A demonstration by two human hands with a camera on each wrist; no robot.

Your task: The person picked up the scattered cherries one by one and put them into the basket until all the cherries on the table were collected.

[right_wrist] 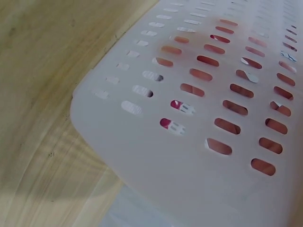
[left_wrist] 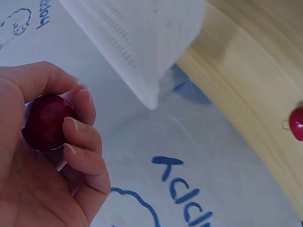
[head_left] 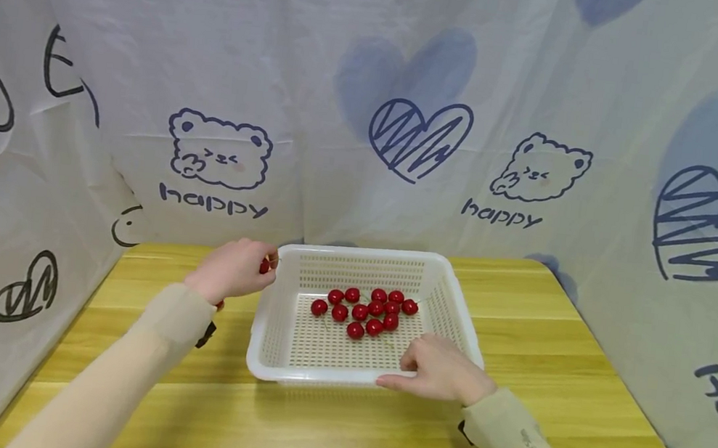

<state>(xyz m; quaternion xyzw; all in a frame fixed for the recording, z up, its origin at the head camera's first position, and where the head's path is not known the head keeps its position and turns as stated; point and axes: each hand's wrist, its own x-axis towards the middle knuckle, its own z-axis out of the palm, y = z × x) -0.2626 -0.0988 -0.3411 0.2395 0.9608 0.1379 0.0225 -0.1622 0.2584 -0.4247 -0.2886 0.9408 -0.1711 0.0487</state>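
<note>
My left hand (head_left: 236,268) curls its fingers round a dark red cherry (left_wrist: 47,123) just beyond the left rim of a white perforated plastic basket (head_left: 317,376). Only part of that cherry shows in the head view. Below this wrist, another cherry (head_left: 220,305) lies on the table, mostly covered by the arm. Several red cherries (head_left: 359,312), some with stems, are grouped on the basket's floor. At the front right, my right hand (head_left: 438,370) grips the basket rim, fingers on the inner side. Through the slots of the basket wall (right_wrist: 151,146), the right wrist view shows parts of the fingers.
A wooden-grain table (head_left: 538,330) carries the basket. White sheeting (head_left: 319,103) printed with hearts, bears and lettering rises behind the table and along both sides. Dark bands (head_left: 206,334) show at the sleeve cuffs.
</note>
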